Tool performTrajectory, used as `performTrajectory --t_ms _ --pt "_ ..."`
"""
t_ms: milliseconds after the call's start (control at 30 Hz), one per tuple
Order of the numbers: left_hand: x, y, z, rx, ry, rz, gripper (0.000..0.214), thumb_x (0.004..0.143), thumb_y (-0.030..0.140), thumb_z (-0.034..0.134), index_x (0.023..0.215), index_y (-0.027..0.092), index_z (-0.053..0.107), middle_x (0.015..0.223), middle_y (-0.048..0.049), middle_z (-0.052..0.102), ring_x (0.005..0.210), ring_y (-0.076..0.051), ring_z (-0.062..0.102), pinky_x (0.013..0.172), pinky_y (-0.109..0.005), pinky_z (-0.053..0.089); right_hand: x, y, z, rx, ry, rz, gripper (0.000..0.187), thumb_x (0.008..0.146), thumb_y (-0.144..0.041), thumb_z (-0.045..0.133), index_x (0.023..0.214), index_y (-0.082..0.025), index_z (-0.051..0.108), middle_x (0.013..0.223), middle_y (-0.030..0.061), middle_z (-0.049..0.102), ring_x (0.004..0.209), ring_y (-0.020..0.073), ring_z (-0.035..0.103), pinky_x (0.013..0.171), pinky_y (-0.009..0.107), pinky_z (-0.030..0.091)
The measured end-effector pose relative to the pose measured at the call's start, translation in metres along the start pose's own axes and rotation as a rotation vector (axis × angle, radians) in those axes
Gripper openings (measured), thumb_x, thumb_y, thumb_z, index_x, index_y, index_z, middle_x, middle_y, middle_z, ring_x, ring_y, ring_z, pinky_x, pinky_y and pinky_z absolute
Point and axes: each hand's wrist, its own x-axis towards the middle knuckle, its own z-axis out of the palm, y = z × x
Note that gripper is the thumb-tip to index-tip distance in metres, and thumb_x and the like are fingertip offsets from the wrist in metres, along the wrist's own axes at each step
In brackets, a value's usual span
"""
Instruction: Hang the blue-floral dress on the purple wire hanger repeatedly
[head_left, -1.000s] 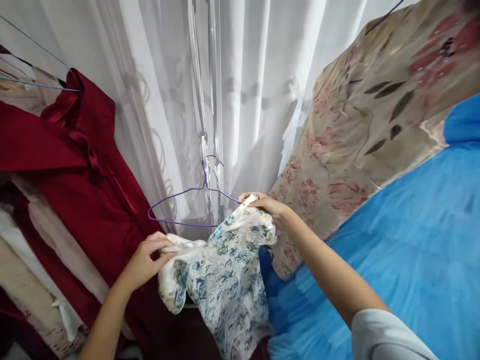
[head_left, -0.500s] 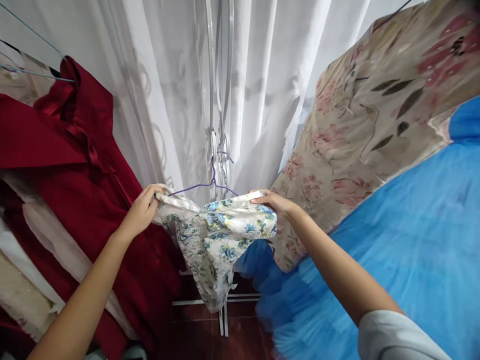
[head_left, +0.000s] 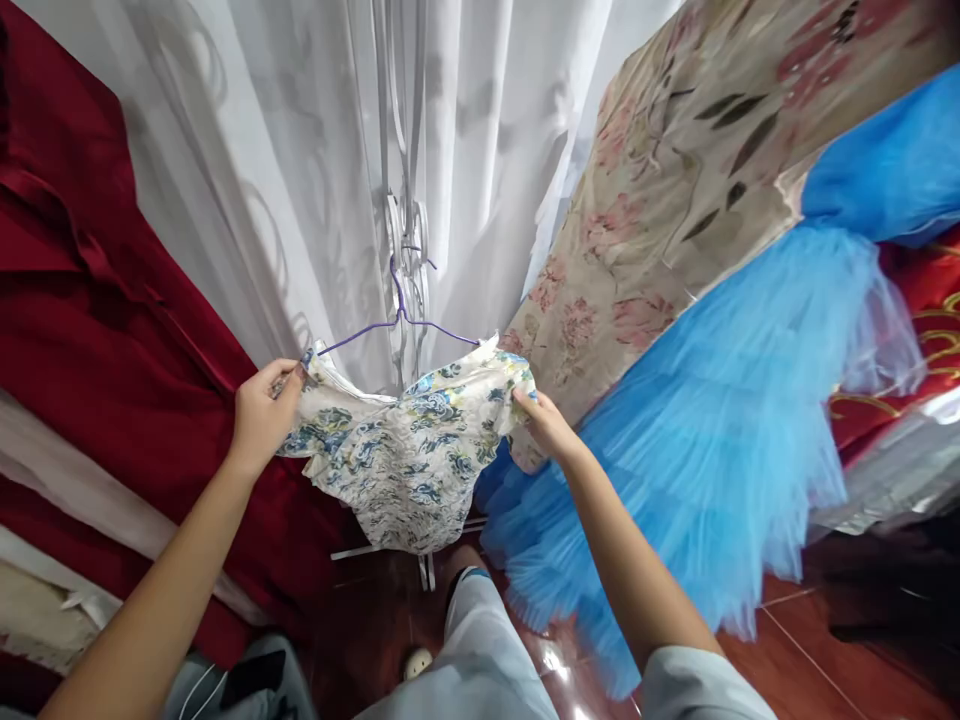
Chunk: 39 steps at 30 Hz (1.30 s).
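Note:
A white top with blue and green flowers (head_left: 420,450) hangs from a thin purple wire hanger (head_left: 401,310) in front of me. My left hand (head_left: 264,405) pinches the edge of its left sleeve, fingers closed on the cloth. On the other side, my right hand (head_left: 541,418) grips the right sleeve between thumb and fingers. The top is spread between both hands, its neckline sagging in the middle and its gathered body hanging below. The hanger's hook end is up by a white metal stand (head_left: 409,230).
Dark red garments (head_left: 97,330) hang at the left. A beige floral dress (head_left: 622,250) and a blue tulle dress (head_left: 690,400) hang at the right. White curtains (head_left: 480,120) are behind. Below are my legs (head_left: 480,650) and red floor tiles (head_left: 810,650).
The top is now spread wider and its body shows fully, with more of the hanger exposed. My right hand has shifted from the shoulder edge to the sleeve. The view has swung right and down.

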Motion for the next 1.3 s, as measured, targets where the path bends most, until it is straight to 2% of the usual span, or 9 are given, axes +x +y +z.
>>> performTrajectory --t_ms 200,467,667,733,867,933,1000,1167,1300 --pt "-0.034 -0.004 0.029 -0.527 0.301 -0.302 0.039 0.081 0.030 0.072 0.117 0.019 0.061 0.116 -0.0052 0.067 0.108 -0.018 0.063 0.099 -0.029 0.048 -0.042 0.044 0.011 0.231 0.090 0.073 0.052 0.076 -0.058 0.072 0.114 -0.023 0.070 0.106 0.0107 0.076 0.110 0.0319 0.067 0.090 0.044 0.053" --pt "-0.123 -0.027 0.081 -0.672 0.229 -0.780 0.056 0.080 0.030 0.075 0.132 0.023 0.056 0.134 -0.0095 0.062 0.133 -0.027 0.051 0.116 -0.047 0.035 -0.083 0.104 0.032 0.102 0.250 0.018 0.040 0.083 -0.046 0.067 0.122 -0.038 0.066 0.121 0.0036 0.071 0.120 0.0373 0.061 0.096 0.054 0.051" --pt "-0.143 -0.019 0.085 -0.676 0.284 -0.826 0.056 0.080 0.032 0.076 0.132 0.023 0.058 0.138 -0.0084 0.060 0.136 -0.028 0.047 0.119 -0.046 0.031 -0.066 0.089 0.030 -0.223 0.812 -0.292 0.025 0.081 -0.038 0.069 0.105 -0.036 0.064 0.103 0.0053 0.066 0.098 0.0341 0.062 0.078 0.045 0.053" --pt "-0.145 -0.013 0.082 -0.678 0.313 -0.843 0.054 0.080 0.033 0.076 0.131 0.023 0.059 0.137 -0.0082 0.060 0.136 -0.028 0.047 0.119 -0.047 0.032 -0.059 0.068 0.047 -0.226 0.672 -0.277 0.012 0.086 -0.038 0.065 0.093 -0.029 0.064 0.089 0.0044 0.063 0.085 0.0281 0.060 0.074 0.040 0.051" --pt "-0.150 -0.001 0.075 -0.640 0.349 -0.863 0.054 0.078 0.037 0.077 0.128 0.021 0.061 0.134 -0.0097 0.062 0.136 -0.031 0.047 0.118 -0.048 0.033 -0.040 0.029 0.105 -0.231 0.043 -0.181 0.016 0.090 -0.037 0.062 0.092 -0.022 0.065 0.076 0.0021 0.061 0.073 0.0207 0.058 0.069 0.033 0.048" --pt "-0.152 0.004 0.069 -0.636 0.355 -0.854 0.059 0.077 0.040 0.077 0.131 0.022 0.059 0.135 -0.0093 0.061 0.135 -0.032 0.048 0.117 -0.049 0.034 -0.030 0.017 0.131 -0.210 -0.052 -0.203 0.019 0.092 -0.037 0.059 0.103 -0.022 0.062 0.077 0.0016 0.060 0.073 0.0193 0.057 0.070 0.032 0.047" --pt "-0.153 0.006 0.062 -0.625 0.373 -0.844 0.063 0.078 0.041 0.076 0.135 0.027 0.055 0.138 -0.0068 0.059 0.136 -0.032 0.047 0.117 -0.050 0.034 -0.021 0.007 0.144 -0.180 0.056 -0.289 0.023 0.092 -0.036 0.059 0.111 -0.023 0.057 0.083 0.0028 0.060 0.076 0.0197 0.057 0.072 0.032 0.048" --pt "-0.147 0.008 0.037 -0.581 0.363 -0.857 0.069 0.081 0.046 0.071 0.144 0.040 0.044 0.141 -0.0012 0.058 0.135 -0.032 0.049 0.113 -0.050 0.042 0.009 -0.015 0.106 -0.507 0.615 -0.594 0.061 0.084 -0.041 0.067 0.138 -0.024 0.044 0.138 0.0145 0.047 0.123 0.0306 0.046 0.101 0.045 0.039" --pt "-0.134 0.014 0.027 -0.533 0.347 -0.786 0.068 0.086 0.052 0.062 0.148 0.041 0.036 0.137 -0.0012 0.060 0.129 -0.031 0.055 0.111 -0.051 0.045 0.038 -0.024 0.047 -0.740 0.364 -0.435 0.036 0.087 -0.050 0.060 0.107 -0.020 0.067 0.098 0.0087 0.067 0.091 0.0272 0.058 0.083 0.038 0.044"
